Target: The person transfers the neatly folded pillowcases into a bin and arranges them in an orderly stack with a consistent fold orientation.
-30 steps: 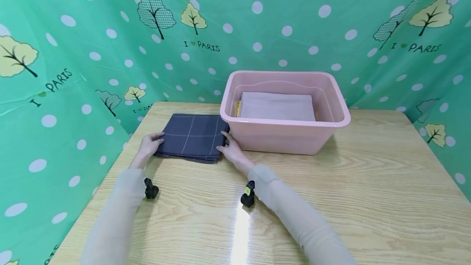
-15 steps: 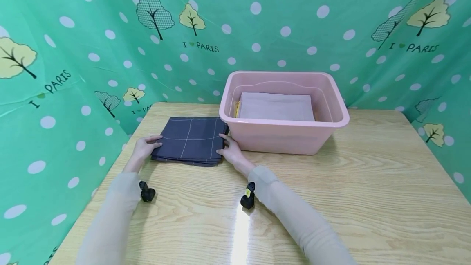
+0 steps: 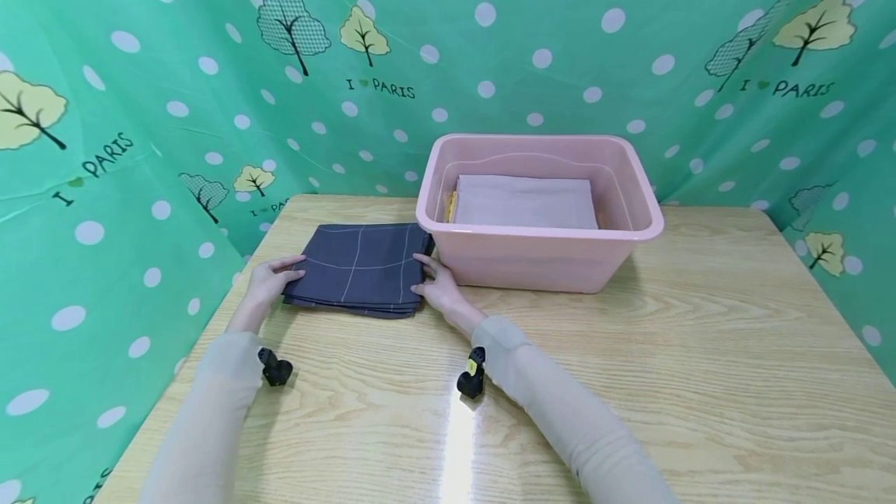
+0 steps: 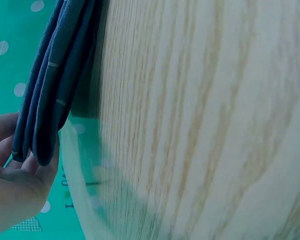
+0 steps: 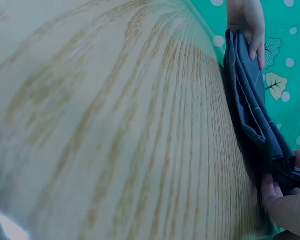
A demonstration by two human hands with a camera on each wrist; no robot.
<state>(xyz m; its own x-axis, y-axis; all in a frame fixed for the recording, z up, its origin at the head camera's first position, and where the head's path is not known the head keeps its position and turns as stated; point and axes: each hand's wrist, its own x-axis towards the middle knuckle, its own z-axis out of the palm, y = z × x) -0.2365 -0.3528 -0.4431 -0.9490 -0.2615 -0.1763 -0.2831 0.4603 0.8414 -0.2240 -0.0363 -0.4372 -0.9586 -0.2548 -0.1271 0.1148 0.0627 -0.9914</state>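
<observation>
A dark navy cloth [image 3: 357,264] with thin white check lines lies folded in several layers at the table's left, beside the pink tub. At its left edge my left hand [image 3: 267,286] holds the layers. The left wrist view shows fingers of that hand [image 4: 22,182] under the folded cloth [image 4: 55,85] and one on its other side. On the opposite edge my right hand [image 3: 441,290] grips the cloth close to the tub. Its fingers [image 5: 270,189] reach beneath the layers in the right wrist view, and the folds hide part of them.
The pink plastic tub [image 3: 539,259] stands at the back of the wooden table [image 3: 665,379]. Inside it are a folded pale grey cloth [image 3: 525,202] and something yellow [image 3: 451,207]. A green dotted curtain [image 3: 462,45] hangs behind and at both sides.
My left hand has drawn its end of the folded cloth slightly left and toward me. The right hand has hardly moved, and the tub stands as before.
</observation>
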